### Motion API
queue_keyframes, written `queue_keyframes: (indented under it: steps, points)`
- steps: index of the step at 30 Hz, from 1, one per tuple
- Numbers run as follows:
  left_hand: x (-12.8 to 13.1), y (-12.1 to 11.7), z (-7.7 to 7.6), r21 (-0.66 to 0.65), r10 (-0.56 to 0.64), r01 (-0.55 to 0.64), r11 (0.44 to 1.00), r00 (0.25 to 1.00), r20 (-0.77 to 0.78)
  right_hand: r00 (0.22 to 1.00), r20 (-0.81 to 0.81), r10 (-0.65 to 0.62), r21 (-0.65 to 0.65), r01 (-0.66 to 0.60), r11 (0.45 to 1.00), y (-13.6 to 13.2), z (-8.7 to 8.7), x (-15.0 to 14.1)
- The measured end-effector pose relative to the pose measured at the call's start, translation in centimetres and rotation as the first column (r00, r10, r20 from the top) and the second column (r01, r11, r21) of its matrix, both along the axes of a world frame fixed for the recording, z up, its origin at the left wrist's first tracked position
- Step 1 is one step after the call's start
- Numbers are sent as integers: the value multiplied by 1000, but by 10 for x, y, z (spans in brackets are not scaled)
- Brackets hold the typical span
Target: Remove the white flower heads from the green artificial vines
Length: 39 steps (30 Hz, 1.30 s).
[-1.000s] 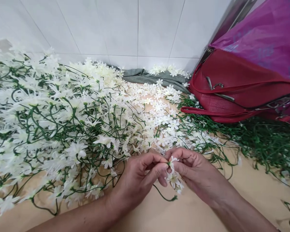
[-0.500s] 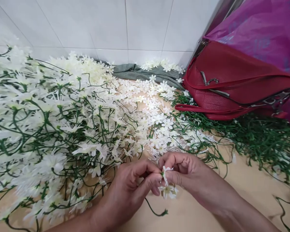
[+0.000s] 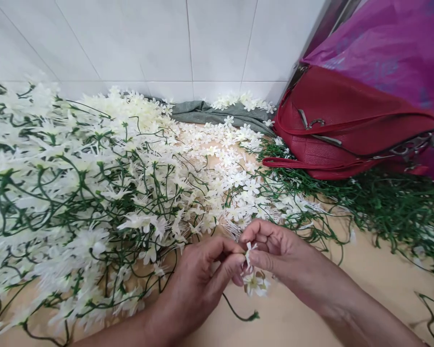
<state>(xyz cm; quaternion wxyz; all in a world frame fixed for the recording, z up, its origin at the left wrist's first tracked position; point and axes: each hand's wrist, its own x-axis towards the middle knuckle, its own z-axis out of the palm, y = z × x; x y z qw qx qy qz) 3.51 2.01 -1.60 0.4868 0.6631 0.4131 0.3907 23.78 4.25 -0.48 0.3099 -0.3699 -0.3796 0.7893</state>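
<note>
My left hand (image 3: 206, 274) pinches a white artificial flower (image 3: 255, 283) between thumb and fingertips, its green stem (image 3: 237, 312) hanging below and curving right. Opposite it, my right hand (image 3: 278, 250) has thumb and forefinger closed on small white petals (image 3: 250, 251) at the same flower. The fingertips of both hands nearly meet there, and they partly hide where stem and petals join. Just beyond the hands lie many loose white blossoms (image 3: 235, 180), spread over the tan surface. A large heap of white flowers on green stems (image 3: 94, 202) stands to the left of my left hand.
A red leather bag (image 3: 332, 125) rests at the right on a pile of green stems (image 3: 383, 207), with a purple plastic bag (image 3: 394, 53) behind it. Grey cloth (image 3: 206, 113) lies along the white tiled wall (image 3: 159, 38). A lone stem (image 3: 428, 308) is at the lower right.
The whole view has shifted slightly. Both hands remain pinched at the flower, with the petals held between the fingertips turned a little.
</note>
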Motion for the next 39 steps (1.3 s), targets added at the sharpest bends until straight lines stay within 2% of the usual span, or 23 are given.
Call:
queue_keyframes:
  steps: [6,15,19,24,28,31,33,34,36,39]
  points:
    - [1,-1,0,10,15,-16,1000,998,54,998,-9,-57,46,57,997,-3,3,1]
    - [0,0,-2,73,14,-12,997,1000,-23,996,-20,-89,119,91,989,-5,-2,-4]
    - [-1,-1,-3,84,7,-4,996,999,-40,996,22,-83,134,79,988,-5,-1,-2]
    - [0,0,-1,172,31,-14,985,995,-96,989,103,-104,181,84,980,-4,2,-4]
    - [1,0,1,131,52,-46,990,998,-43,980,126,-151,187,126,974,-5,4,-9]
    - [3,-2,0,37,84,-87,996,993,87,973,134,-189,256,150,955,-7,5,-9]
    - [5,-3,-1,-35,154,-150,988,961,228,943,198,-267,378,178,909,-8,4,-8]
    - [6,-3,-1,-58,202,-194,979,935,291,913,236,-332,461,195,865,-9,3,-7]
    - [8,-5,-1,-44,278,-284,958,881,383,832,297,-468,652,180,736,-8,-1,-5]
    - [6,-6,-2,90,296,-363,928,860,415,756,368,-541,855,-47,516,-5,-8,-5]
